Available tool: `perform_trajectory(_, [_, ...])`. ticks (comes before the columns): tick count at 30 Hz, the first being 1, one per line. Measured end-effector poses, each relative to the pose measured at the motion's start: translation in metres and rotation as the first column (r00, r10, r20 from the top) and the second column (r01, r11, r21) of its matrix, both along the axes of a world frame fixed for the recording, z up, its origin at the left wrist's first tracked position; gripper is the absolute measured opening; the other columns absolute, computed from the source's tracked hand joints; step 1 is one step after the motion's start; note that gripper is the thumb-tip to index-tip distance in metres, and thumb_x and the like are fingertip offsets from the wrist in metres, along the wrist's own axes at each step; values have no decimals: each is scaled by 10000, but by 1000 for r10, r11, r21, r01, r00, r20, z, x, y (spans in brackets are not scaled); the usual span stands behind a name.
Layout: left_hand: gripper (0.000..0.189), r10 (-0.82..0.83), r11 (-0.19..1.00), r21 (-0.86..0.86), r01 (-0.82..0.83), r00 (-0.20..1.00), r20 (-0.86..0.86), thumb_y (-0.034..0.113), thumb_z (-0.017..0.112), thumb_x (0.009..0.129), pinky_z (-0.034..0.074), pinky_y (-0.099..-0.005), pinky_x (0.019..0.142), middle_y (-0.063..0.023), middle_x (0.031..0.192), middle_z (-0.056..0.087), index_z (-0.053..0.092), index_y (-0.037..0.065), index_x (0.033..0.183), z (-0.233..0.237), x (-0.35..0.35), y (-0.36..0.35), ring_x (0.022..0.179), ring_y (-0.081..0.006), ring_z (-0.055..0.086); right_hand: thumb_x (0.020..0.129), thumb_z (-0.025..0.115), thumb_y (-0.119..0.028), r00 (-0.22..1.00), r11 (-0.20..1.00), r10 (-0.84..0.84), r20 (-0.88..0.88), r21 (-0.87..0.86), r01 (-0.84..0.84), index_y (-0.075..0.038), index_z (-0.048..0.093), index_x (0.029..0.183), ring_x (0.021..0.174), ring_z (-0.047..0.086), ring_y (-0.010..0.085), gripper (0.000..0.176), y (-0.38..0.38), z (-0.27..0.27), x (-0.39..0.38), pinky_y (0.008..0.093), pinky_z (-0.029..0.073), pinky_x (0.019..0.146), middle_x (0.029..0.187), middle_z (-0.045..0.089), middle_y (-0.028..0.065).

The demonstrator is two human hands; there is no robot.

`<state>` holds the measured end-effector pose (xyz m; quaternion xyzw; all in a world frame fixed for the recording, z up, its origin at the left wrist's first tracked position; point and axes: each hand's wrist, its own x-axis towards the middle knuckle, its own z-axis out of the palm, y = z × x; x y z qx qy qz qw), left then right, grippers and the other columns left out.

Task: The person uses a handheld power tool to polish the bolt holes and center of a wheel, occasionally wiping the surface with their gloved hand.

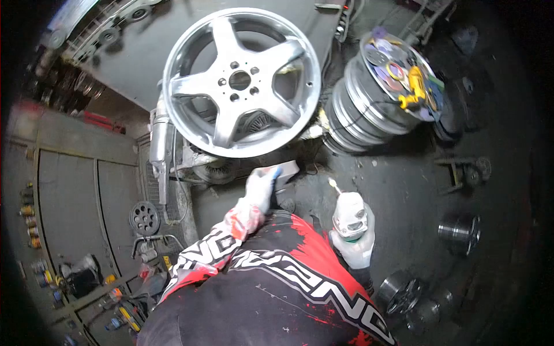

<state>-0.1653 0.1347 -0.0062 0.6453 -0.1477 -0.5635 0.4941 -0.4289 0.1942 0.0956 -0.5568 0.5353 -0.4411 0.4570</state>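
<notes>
My left hand (261,187), in a white glove, is closed on a flat pale grey piece (287,172) just below the wheel; a bit of blue shows at the fingertips. I cannot tell what kind of piece it is. In my right hand (356,249), gloved too, is a white hand tool (350,214) with a thin shaft and a bright tip pointing up and left. A silver five-spoke alloy wheel (239,81) is held face-up on a stand above my hands, apart from both.
Right of the wheel stands a stack of rims (360,109), topped with abrasive discs and a yellow power tool (414,89). More rims (459,233) lie on the dark floor at right. A metal cylinder (160,141) stands left of the wheel. Tools and bottles line the left side.
</notes>
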Motion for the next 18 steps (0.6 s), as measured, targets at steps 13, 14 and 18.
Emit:
perform_trajectory(13, [730,-548,835,540,105,235,803,342,837,597,528,-419,903,-275,1076,666,538,-50,1134,5,283,1,1032,-398,653,663,806,6,987,998,68,-145,17,-67,-17,389,1423,1179,562,222,867,-65,4,1,354,477,989,1302,544,140])
perform_trajectory(14, [718,-617,786,602,143,246,747,337,838,597,534,-410,888,-260,1061,675,540,-45,1128,9,288,-16,1015,-384,662,655,809,4,988,997,74,-139,15,-73,-17,390,1423,1183,561,225,875,-71,10,10,354,477,989,1303,544,142])
perform_trajectory(18, [787,-678,735,587,339,394,621,291,860,608,530,-375,909,-238,1115,671,518,-72,1216,1,304,-52,1044,-335,667,616,824,-8,967,997,67,-247,-29,-77,-17,391,1424,1193,555,239,917,-92,27,42,360,469,998,1302,547,152])
